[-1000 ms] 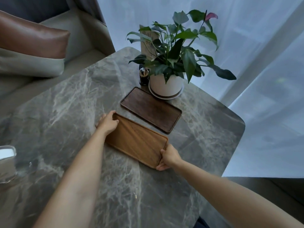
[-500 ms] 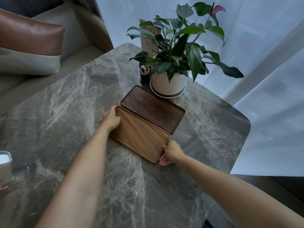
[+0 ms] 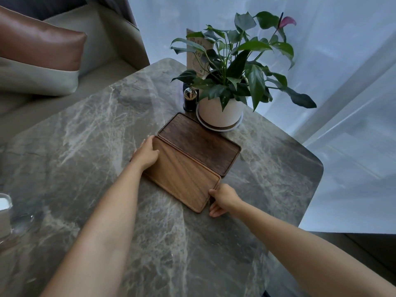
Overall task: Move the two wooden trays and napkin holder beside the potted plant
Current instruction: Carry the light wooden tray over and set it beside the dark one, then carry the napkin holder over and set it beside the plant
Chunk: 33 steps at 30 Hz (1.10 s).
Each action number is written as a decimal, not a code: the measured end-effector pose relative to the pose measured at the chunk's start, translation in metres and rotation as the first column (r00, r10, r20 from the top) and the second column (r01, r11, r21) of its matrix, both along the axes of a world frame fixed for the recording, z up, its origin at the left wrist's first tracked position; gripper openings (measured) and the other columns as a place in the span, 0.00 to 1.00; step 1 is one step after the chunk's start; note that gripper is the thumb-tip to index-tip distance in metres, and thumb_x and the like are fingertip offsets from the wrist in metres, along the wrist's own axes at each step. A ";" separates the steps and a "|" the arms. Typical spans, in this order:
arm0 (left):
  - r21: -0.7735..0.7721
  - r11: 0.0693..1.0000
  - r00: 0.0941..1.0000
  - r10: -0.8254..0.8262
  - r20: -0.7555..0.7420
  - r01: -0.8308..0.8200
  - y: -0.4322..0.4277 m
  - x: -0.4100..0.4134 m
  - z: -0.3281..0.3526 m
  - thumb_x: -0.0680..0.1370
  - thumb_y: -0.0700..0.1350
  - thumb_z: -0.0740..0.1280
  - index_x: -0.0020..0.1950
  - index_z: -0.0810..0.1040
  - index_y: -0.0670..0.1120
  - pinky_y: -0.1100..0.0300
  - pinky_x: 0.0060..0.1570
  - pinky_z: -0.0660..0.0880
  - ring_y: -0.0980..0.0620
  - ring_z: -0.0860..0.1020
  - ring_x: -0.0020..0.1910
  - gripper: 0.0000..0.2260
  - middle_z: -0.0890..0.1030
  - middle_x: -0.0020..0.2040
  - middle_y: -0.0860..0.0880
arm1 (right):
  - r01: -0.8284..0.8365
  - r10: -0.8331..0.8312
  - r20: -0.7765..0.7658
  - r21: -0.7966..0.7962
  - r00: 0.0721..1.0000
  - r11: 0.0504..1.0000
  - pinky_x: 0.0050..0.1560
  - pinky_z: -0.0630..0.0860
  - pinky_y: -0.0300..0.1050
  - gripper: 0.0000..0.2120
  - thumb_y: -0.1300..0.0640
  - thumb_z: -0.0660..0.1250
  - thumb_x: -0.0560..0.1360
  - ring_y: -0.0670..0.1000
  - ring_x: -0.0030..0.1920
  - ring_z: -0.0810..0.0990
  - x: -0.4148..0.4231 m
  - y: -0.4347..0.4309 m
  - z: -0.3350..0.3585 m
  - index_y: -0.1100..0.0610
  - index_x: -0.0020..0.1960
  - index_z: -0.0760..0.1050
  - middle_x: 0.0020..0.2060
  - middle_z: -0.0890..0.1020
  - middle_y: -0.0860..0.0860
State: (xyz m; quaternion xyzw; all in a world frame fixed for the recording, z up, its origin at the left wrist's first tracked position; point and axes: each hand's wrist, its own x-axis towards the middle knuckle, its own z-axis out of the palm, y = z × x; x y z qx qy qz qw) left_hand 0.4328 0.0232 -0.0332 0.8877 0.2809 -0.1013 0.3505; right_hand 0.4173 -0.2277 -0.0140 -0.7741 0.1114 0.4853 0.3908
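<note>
At centre frame the light wooden tray lies flat on the marble desk, its long edge touching the dark wooden tray, which sits just beside the potted plant in the upper middle. The left hand rests curled over the light tray's upper-left end, thumb on the surface; the right hand cups the lower-right corner, fingers loosely bent against the rim. The step looks like squaring this tray up against its neighbour. To do it well, slide it flat with even pressure from both ends so the edges meet flush without nudging the dark tray into the pot's saucer. The napkin holder appears to be the pale object at the far left edge, well apart and not yet moved.
</note>
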 end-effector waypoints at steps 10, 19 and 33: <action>0.435 0.898 0.996 -0.083 0.036 0.060 0.015 -0.064 0.044 0.79 0.51 0.58 0.75 0.52 0.47 0.47 0.73 0.51 0.49 0.52 0.76 0.28 0.52 0.78 0.47 | -0.339 0.412 0.530 -0.233 0.741 0.911 0.42 0.70 0.50 0.10 0.53 0.56 0.79 0.63 0.49 0.77 0.005 0.036 0.047 0.60 0.50 0.61 0.52 0.77 0.65; 0.492 0.847 0.977 0.133 0.169 -0.200 0.072 -0.185 0.106 0.77 0.54 0.59 0.75 0.53 0.51 0.51 0.72 0.54 0.47 0.54 0.76 0.28 0.53 0.78 0.46 | -0.667 0.589 0.729 -0.248 0.350 0.703 0.61 0.67 0.53 0.26 0.52 0.61 0.77 0.64 0.63 0.70 -0.039 0.170 0.103 0.67 0.68 0.60 0.64 0.69 0.65; 0.369 0.731 0.818 0.540 0.199 -0.573 0.178 -0.339 0.113 0.70 0.55 0.70 0.75 0.50 0.51 0.49 0.72 0.56 0.44 0.54 0.75 0.40 0.52 0.77 0.44 | -0.885 0.666 0.744 -0.271 0.058 0.379 0.75 0.50 0.49 0.46 0.50 0.66 0.75 0.55 0.77 0.44 -0.157 0.335 0.108 0.58 0.75 0.33 0.77 0.41 0.56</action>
